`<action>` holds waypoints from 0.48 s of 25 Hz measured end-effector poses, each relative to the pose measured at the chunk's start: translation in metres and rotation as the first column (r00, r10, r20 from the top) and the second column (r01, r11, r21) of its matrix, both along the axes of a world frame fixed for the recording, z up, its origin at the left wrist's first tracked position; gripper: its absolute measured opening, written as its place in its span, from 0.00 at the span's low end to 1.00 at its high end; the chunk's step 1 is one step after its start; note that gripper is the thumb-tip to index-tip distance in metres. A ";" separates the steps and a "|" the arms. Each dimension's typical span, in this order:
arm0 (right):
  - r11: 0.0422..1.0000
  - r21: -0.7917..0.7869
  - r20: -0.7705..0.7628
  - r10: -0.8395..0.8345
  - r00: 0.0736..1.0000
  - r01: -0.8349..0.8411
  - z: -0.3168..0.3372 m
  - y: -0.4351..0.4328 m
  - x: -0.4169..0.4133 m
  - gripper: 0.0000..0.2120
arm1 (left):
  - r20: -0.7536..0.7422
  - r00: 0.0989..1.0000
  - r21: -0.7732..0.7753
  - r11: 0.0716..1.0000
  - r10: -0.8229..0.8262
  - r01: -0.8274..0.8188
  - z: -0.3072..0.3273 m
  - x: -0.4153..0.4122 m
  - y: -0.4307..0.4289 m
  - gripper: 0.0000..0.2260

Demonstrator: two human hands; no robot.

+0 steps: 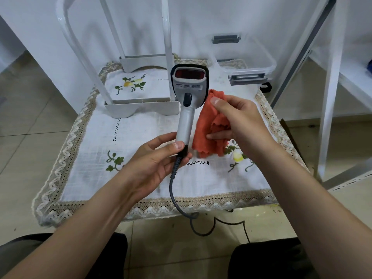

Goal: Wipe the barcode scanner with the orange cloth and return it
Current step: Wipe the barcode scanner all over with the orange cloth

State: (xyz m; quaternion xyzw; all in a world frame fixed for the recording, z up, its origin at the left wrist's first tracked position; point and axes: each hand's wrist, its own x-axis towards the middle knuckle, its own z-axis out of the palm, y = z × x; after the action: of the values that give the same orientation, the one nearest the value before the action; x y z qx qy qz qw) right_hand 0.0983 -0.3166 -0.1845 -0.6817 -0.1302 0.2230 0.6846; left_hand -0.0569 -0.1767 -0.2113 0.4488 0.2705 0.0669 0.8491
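Wiping looks to be the step in hand. Barcode scanner is held up off the table, head uppermost, red window facing the camera, handle slanting down toward the person. Orange cloth is bunched just right of the scanner. Its top corner lies against or very near the right edge of the scanner head; contact not certain from this view. Return not yet done.

Next move, as I judge it: draw the cloth across the scanner's face and down its handle, with the other hand turning the scanner so each side meets the fabric. The cable trails from below the scanner over the table edge to the floor, so it needs slack when the scanner is turned.

Left hand: below the scanner, palm partly up. Thumb presses the front of the handle's lower end and the fingers curl round behind it, near where the cable starts. Firm hold. Forearm reaches up from the lower left.

Right hand: right of the scanner. Thumb sits on top of the cloth, fingers underneath, one fingertip showing at the lower fold. It pinches the cloth and nothing else. Wrist angles in toward the scanner.

Under the scanner: embroidered tablecloth. Just behind the scanner: white stand. Behind and right of the scanner: clear lidded box.
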 end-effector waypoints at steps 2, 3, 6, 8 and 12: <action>0.998 0.014 -0.021 0.054 0.998 -0.054 -0.003 0.002 -0.002 0.14 | 0.001 1.000 0.032 0.999 0.000 0.000 0.000 0.001 -0.003 0.26; 0.997 0.022 -0.039 0.076 0.996 -0.075 -0.005 0.003 -0.002 0.16 | 0.003 1.000 0.051 0.999 -0.001 0.001 -0.001 0.001 -0.003 0.27; 0.994 0.066 -0.086 0.098 0.991 -0.093 -0.007 0.005 -0.002 0.18 | 0.015 0.998 0.113 0.992 -0.057 0.055 -0.002 0.001 -0.003 0.35; 0.992 0.094 -0.086 0.091 0.992 -0.083 -0.007 0.006 -0.003 0.18 | 0.023 0.991 0.162 0.978 -0.133 0.127 -0.002 0.000 -0.003 0.42; 0.991 0.107 -0.046 0.087 0.995 -0.082 -0.010 0.007 -0.007 0.23 | -0.005 0.954 0.299 0.910 -0.300 0.288 -0.002 -0.002 -0.005 0.46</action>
State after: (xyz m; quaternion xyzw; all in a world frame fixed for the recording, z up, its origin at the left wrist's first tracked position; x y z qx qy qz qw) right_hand 0.0915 -0.3101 -0.1941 -0.6327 -0.1531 0.2616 0.7126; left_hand -0.0592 -0.1820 -0.2135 0.6051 0.1693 -0.0127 0.7779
